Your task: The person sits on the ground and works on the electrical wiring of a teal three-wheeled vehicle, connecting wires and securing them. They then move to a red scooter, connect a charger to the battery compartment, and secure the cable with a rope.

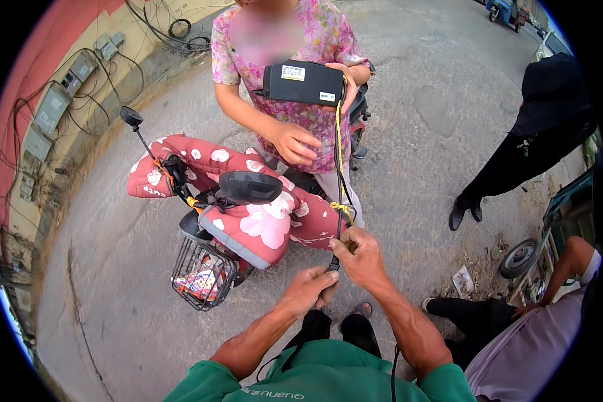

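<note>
My left hand [309,287] is closed around the black plug end [334,262] of a cable. Just above it, my right hand [360,254] pinches the black cable [340,224]. The cable runs up beside a yellow cord [339,144], which is knotted partway along. Both lead to a black charger-like box [298,84] with pale labels. A person in a pink floral top [308,40] facing me holds that box up with one hand; their other hand [295,143] hangs below it, holding nothing visible. What the plug's tip meets is hidden by my left fingers.
An electric scooter with a red flowered cover [248,228], mirrors and a wire basket [204,278] stands at left. Someone in black [549,107] stands at right, another person in lilac [536,342] sits close by. A wheel [518,258] belongs to a cart. Meter boxes [52,107] line the wall.
</note>
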